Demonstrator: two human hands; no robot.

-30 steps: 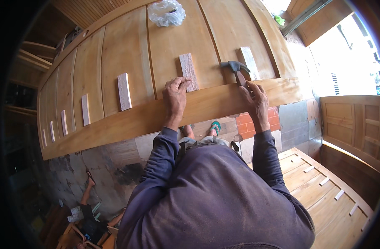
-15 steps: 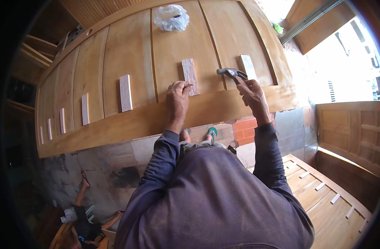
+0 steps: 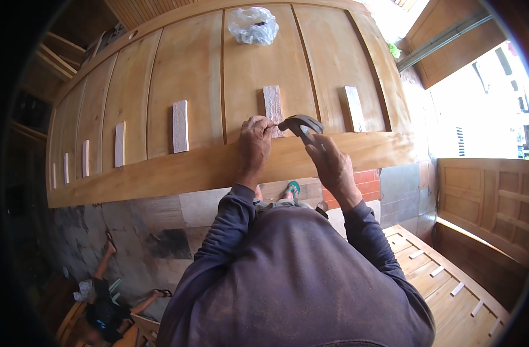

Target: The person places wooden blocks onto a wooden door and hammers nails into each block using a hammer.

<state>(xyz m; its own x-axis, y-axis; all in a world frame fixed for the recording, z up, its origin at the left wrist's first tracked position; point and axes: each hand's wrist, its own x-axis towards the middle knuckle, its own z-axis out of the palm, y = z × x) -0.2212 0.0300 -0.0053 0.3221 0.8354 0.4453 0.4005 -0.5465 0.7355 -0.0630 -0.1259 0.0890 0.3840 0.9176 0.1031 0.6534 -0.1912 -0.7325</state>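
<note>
My right hand [image 3: 334, 170] grips a claw hammer [image 3: 302, 122] close below its head. The hammer's striking end is right beside the fingertips of my left hand [image 3: 254, 149]. Those fingers are pinched together over the lower part of a pale wood block [image 3: 272, 102]; whatever is between them is too small to make out. The block lies on a large panelled wooden door [image 3: 247, 69], against its near frame rail. Similar blocks, such as one to the right [image 3: 352, 107] and one to the left [image 3: 180, 124], stand in a row along that rail.
A crumpled clear plastic bag [image 3: 253, 26] lies on the door's far part. Behind me at the right is another panel [image 3: 443, 289] with a row of small blocks. A person [image 3: 105, 306] sits low at the lower left. Panelled wood [image 3: 478, 199] leans at the right.
My right hand has swung the hammer leftward, from between two blocks to my left fingertips. My left hand stays pinched at the same block; the whole view has shifted slightly.
</note>
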